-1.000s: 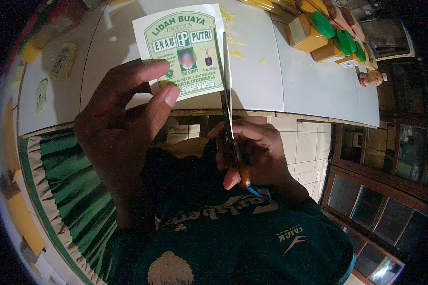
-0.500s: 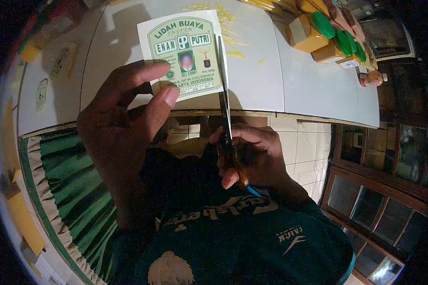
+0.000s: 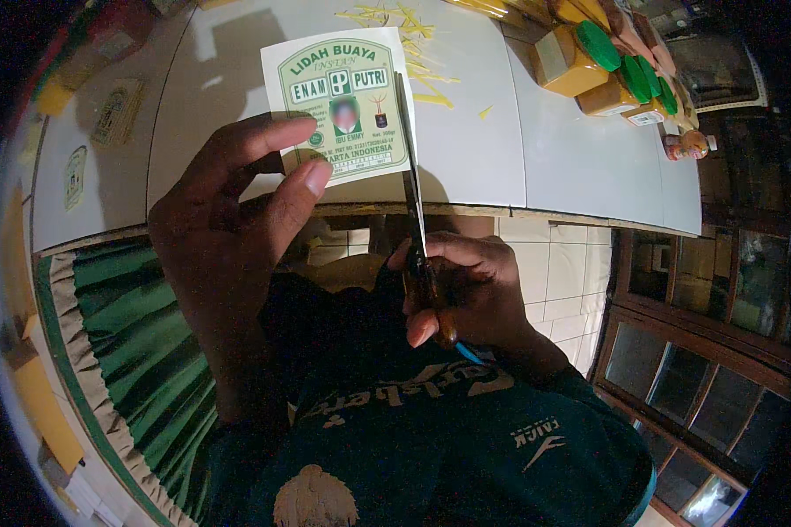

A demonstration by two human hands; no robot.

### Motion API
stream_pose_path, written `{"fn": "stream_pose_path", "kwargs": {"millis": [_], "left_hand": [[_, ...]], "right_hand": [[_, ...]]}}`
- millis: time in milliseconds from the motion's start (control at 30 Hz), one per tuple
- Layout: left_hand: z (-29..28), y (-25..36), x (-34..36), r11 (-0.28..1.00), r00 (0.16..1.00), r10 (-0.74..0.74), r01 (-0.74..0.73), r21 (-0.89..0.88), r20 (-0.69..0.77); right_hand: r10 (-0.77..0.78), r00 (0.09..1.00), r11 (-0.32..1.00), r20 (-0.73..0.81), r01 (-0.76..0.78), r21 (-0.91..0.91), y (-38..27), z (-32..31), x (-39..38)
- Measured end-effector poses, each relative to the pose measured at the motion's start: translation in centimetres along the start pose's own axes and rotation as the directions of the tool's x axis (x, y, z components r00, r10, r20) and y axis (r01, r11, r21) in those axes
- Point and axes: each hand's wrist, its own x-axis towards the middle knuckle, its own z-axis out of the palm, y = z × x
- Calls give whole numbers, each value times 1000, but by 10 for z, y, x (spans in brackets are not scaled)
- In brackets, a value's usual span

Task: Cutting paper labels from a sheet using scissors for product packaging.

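A white paper label with green print and a small portrait is pinched by its lower left part between the thumb and fingers of my left hand. My right hand grips a pair of scissors by the handles, part of which looks brown with a blue end. The blades point away from me and lie along the label's right edge, with a narrow white strip of paper beside them. Both hands are held above the near edge of the table, in front of my dark green shirt.
Thin yellow paper strips lie on the white tabletop. Green-lidded containers and a small bottle stand at the right. Another label and a bundle of labels lie at the left. Green pleated cloth hangs at the left.
My left hand and the label have shifted slightly to the right and down. The scissors have moved only a little, and the grip of both hands is the same.
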Motion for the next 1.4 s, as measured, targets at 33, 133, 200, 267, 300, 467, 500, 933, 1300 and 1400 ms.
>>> {"fn": "stream_pose_path", "kwargs": {"millis": [33, 133, 200, 267, 300, 467, 500, 933, 1300, 1400], "left_hand": [[0, -1, 1, 1000, 1000, -1, 1, -8, 6], [-1, 2, 0, 999, 1000, -22, 22, -40, 5], [-1, 2, 0, 997, 999, -42, 42, -66, 4], [0, -2, 1, 994, 998, -59, 62, -95, 28], [0, -3, 1, 994, 998, -59, 62, -95, 29], [2, -3, -3, 998, 999, -9, 11, -58, 39], [3, -2, -3, 998, 999, -8, 11, -60, 42], [3, -5, -4, 988, 995, -72, 82, -131, 74], [-2, -16, 9, 947, 962, -271, 274, -167, 41], [-2, -27, 7, 957, 984, -177, 174, -233, 12]], "right_hand": [[1, 1000, 1000, -1, -1, 0, 1, -1, 0], [-56, 998, 997, 10, 57, -57, 1, -1, 2], [-68, 996, 995, 50, 71, -68, -2, -1, 4], [-99, 995, 993, 27, 100, -57, 5, -2, 2], [-129, 992, 991, 7, 129, -44, 7, -2, 2], [-65, 997, 997, 41, 67, -31, 2, -8, 5], [10, 998, 999, 64, -7, -48, 0, -9, 5], [104, 994, 995, -42, -104, 3, -3, -8, 2], [310, 950, 949, -30, -308, 69, -18, -10, 49], [252, 968, 949, 1, -247, 197, -16, -7, 47]]}}
